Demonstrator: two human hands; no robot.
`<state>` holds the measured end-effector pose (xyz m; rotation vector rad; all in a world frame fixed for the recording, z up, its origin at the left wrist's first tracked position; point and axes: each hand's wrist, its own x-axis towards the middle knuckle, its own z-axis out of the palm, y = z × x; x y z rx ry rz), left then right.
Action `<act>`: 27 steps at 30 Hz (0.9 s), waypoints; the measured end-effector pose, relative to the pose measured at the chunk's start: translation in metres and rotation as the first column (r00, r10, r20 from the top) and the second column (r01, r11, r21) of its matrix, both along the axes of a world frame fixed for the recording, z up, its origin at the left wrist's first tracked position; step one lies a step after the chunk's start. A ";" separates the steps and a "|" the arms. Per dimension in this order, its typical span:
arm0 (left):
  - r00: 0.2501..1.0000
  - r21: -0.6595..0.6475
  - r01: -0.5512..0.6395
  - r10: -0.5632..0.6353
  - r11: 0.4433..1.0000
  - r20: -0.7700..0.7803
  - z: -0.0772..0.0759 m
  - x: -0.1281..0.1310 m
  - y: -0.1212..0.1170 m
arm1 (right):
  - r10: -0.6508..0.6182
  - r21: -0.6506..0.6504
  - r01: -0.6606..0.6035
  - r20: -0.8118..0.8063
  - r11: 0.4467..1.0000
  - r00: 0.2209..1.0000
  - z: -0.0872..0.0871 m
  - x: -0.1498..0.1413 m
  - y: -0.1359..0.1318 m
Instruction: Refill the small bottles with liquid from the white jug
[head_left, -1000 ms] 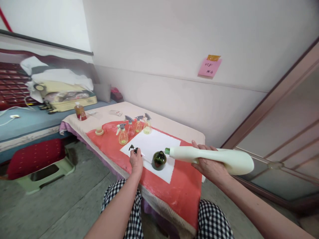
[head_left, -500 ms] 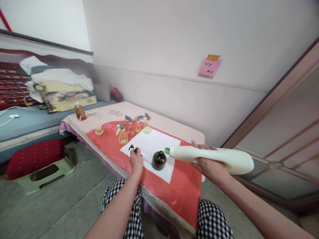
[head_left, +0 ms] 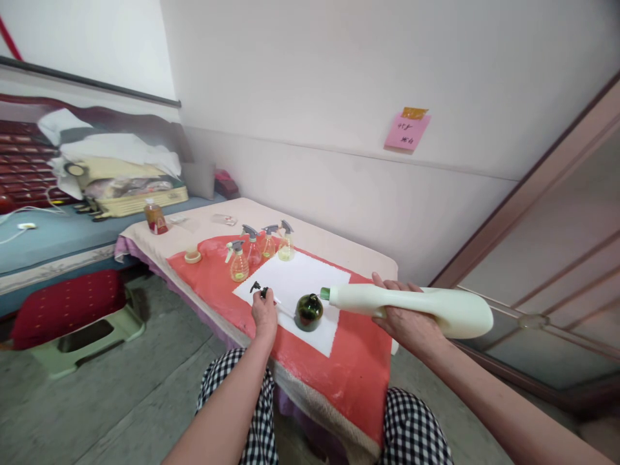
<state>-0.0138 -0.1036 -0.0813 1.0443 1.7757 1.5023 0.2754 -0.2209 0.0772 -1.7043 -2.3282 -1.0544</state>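
Left hand: closed on the black pump head, thumb and fingers pinched about its collar; pale tube slants down towards the round bottle.
Right hand: wrapped about the narrow middle of the large pale green bottle, palm beneath, some fingertips showing beyond.
Large pale green bottle: off the table, on its side; green mouth just beside the round bottle's neck. Flow of liquid cannot be told.
Round bottle: dark green, upright on the white sheet, between the two hands, no pump fitted.
Red cloth: spread beneath the white sheet.
Spray bottles: four, grey-topped, upright near the sheet's far left edge, nearest one foremost.
Amber bottle: upright near the table's far left corner, well apart from both hands.
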 end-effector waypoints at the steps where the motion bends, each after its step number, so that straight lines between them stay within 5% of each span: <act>1: 1.000 -0.005 0.005 -0.005 1.000 0.006 0.000 0.000 0.000 | 0.004 -0.003 -0.004 0.000 1.000 1.000 0.000 0.000 0.000; 27: 0.994 -0.016 0.045 -0.043 0.999 0.104 0.001 0.001 -0.001 | -0.001 0.002 0.001 -0.008 1.000 1.000 -0.001 -0.001 0.001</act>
